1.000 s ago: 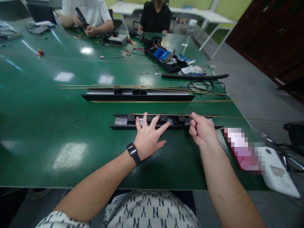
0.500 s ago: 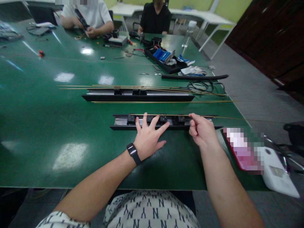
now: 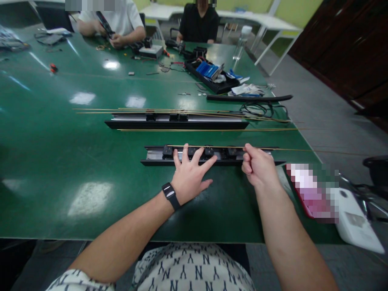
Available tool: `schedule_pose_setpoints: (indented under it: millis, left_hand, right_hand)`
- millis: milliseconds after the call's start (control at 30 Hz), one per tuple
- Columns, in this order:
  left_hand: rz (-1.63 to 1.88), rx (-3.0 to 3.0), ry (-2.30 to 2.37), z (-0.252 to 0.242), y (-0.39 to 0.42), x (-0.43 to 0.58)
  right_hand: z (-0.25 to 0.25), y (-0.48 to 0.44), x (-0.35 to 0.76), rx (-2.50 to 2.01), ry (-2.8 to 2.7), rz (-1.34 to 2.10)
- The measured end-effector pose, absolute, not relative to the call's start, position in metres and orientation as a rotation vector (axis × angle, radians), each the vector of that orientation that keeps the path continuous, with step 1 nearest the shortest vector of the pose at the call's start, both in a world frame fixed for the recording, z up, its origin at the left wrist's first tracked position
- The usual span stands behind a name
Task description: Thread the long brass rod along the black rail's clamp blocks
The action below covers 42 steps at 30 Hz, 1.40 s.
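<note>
A black channel rail (image 3: 151,163) with a silvery inside lies across the green table, with several black blocks (image 3: 168,152) sitting in it. My left hand (image 3: 192,173) is spread over the rail, its fingertips at the blocks and the far edge. Closed in a pinch, my right hand (image 3: 257,161) holds a thin brass-coloured rod (image 3: 222,146) that runs along the rail's far edge and out past the right side. Behind is a second black rail (image 3: 176,125) with blocks inside, several similar rods (image 3: 212,130) lying along and over it.
To the right are a red-edged phone (image 3: 298,198) and a white object (image 3: 357,222). Farther back lie a black strip (image 3: 248,98), a coiled cable (image 3: 257,108), gloves (image 3: 247,90) and a black tray (image 3: 220,87) of blue parts. Two people sit across the table (image 3: 100,169).
My right hand has shifted very slightly to the right with the rod. My left hand stays spread in the same place.
</note>
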<state>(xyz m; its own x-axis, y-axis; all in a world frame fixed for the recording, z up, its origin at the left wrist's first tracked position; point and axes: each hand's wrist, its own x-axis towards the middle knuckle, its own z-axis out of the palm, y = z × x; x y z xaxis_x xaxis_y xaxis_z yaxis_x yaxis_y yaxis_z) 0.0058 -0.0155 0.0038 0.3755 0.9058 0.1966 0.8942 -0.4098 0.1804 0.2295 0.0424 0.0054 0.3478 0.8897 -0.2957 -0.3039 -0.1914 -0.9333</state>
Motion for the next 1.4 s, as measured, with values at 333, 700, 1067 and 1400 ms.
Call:
schedule_pose_setpoints:
  millis: [333, 700, 1067, 1400]
  left_hand:
    - [0.410, 2.561, 1.680, 0.0051, -0.0158, 0.0062]
    - [0.413, 2.572, 1.676, 0.0043, -0.0156, 0.0060]
    - [0.410, 2.570, 1.674, 0.0054, -0.0157, 0.0057]
    - [0.413, 2.567, 1.671, 0.0051, -0.0159, 0.0058]
  right_hand:
    - [0.0076, 0.0402, 0.2301, -1.312, -0.614, 1.234]
    - [0.0071, 0.0417, 0.2281, -1.344, -0.598, 1.192]
    - [0.0086, 0.0406, 0.2280, -1.336, -0.594, 1.215]
    - [0.0056, 0.0426, 0.2279, -1.360, -0.591, 1.183]
